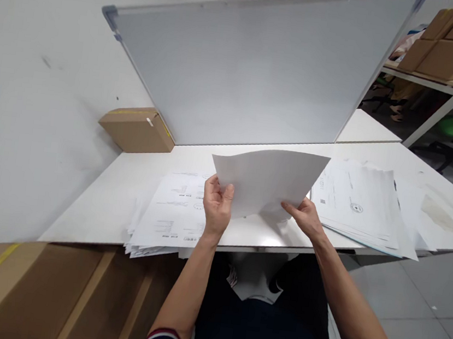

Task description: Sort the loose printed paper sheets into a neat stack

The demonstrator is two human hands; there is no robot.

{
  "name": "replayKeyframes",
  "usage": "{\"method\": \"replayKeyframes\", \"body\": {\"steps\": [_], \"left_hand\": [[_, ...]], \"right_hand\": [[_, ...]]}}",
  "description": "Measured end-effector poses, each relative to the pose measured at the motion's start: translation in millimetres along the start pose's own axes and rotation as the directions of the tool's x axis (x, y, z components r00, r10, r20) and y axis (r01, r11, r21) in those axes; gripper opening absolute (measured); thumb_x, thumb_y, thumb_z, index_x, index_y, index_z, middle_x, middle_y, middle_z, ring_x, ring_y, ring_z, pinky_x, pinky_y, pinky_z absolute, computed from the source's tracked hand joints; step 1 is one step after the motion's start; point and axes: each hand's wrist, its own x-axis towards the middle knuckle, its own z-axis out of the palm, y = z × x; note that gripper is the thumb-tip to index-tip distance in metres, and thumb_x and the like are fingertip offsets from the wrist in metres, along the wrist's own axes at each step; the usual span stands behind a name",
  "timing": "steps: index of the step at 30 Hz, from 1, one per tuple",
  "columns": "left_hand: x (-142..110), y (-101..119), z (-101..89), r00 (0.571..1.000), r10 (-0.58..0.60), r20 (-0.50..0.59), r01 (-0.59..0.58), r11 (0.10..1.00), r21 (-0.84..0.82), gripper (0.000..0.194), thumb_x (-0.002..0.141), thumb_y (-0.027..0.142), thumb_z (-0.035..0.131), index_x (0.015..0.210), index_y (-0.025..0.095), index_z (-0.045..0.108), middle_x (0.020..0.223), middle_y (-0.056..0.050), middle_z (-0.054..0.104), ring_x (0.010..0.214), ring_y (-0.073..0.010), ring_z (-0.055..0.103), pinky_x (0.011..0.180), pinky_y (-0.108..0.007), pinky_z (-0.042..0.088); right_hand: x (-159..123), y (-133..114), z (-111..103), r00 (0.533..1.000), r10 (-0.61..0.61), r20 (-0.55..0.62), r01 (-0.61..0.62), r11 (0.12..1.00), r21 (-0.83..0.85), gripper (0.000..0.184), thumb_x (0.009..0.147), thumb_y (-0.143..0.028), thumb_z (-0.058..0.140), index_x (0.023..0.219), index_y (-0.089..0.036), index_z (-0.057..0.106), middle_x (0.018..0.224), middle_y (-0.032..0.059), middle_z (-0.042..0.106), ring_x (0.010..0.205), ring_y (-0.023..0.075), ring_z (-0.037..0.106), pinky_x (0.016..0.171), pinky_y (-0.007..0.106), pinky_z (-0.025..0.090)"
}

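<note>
— Which step is in hand?
— Holding one sheet (268,180), it seems: it is tilted over the worktop (102,204), between left pile (169,212) and right pile (358,207). The left hand (217,207) and right hand (306,218) each pinch one side.
— And the next move?
— It calls, I think, for an even grip.

White table (103,193) — 2 paper stacks (174,210), 1 cardboard box (138,132), 1 whiteboard (241,78).
</note>
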Motion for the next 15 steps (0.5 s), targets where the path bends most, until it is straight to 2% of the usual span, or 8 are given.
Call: {"method": "replayKeyframes", "body": {"steps": [3,6,8,11,13,15], "left_hand": [[1.5,2.2,0.6,0.999,-0.001,-0.033,0.0,1.0,-0.005,0.032,0.08,0.035,0.055,0.108,0.021,0.046,0.098,-0.006,0.06,0.089,-0.0134,0.058,0.079,-0.028,0.047],[3.3,2.7,2.4,0.995,0.007,-0.099,-0.007,1.0,-0.001,0.021,0.08,0.034,0.055,0.094,0.019,0.052,0.083,-0.002,0.06,0.078,-0.0111,0.058,0.074,-0.026,0.047],[4.3,1.4,2.9,0.991,0.017,-0.131,-0.019,1.0,-0.014,0.016,0.079,0.033,0.056,0.085,0.018,0.054,0.077,-0.001,0.059,0.075,-0.01,0.057,0.073,-0.024,0.046],[7.3,1.5,-0.2,0.99,0.013,-0.138,-0.023,0.997,-0.071,0.015,0.077,0.03,0.059,0.083,0.017,0.054,0.073,0.001,0.058,0.073,-0.0096,0.057,0.073,-0.024,0.046],[11.8,5.7,-6.6,0.989,0.025,-0.145,-0.041,0.993,-0.106,0.017,0.075,0.028,0.062,0.086,0.018,0.054,0.075,0.001,0.058,0.074,-0.0098,0.058,0.075,-0.025,0.047],[17.7,12.5,-16.7,0.987,0.055,-0.152,-0.075,0.989,-0.128,0.027,0.072,0.026,0.066,0.094,0.019,0.052,0.079,0.001,0.059,0.077,-0.0099,0.059,0.077,-0.026,0.047]], "right_hand": [[-2.3,5.7,-2.1,1.0,-0.011,-0.007,0.011,1.0,0.006,0.034,0.068,-0.035,0.067,0.096,-0.017,0.062,0.097,0.0064,0.068,0.087,0.0225,0.062,0.077,0.036,0.049],[-4.4,12.7,-3.4,1.0,-0.002,-0.019,0.001,0.999,-0.041,0.032,0.068,-0.035,0.066,0.094,-0.017,0.064,0.095,0.0059,0.068,0.088,0.0225,0.062,0.079,0.036,0.048],[-4.5,19.5,-4.4,1.0,0.024,-0.006,-0.024,0.998,-0.062,0.03,0.069,-0.037,0.065,0.092,-0.017,0.065,0.093,0.0053,0.069,0.086,0.0225,0.063,0.077,0.035,0.048],[-3.1,22.8,-9.4,0.999,0.04,0.019,-0.037,0.993,-0.115,0.028,0.071,-0.04,0.062,0.085,-0.017,0.067,0.086,0.005,0.07,0.08,0.023,0.063,0.072,0.035,0.049],[-2.6,11.0,-17.0,1.0,-0.015,0.014,0.017,0.974,-0.225,0.028,0.073,-0.041,0.059,0.084,-0.017,0.068,0.084,0.0044,0.07,0.079,0.0234,0.063,0.069,0.035,0.05],[-3.6,-15.2,-27.5,0.991,-0.129,0.027,0.129,0.911,-0.391,0.027,0.075,-0.04,0.058,0.086,-0.017,0.068,0.086,0.0032,0.069,0.08,0.0235,0.063,0.068,0.034,0.049]]}}
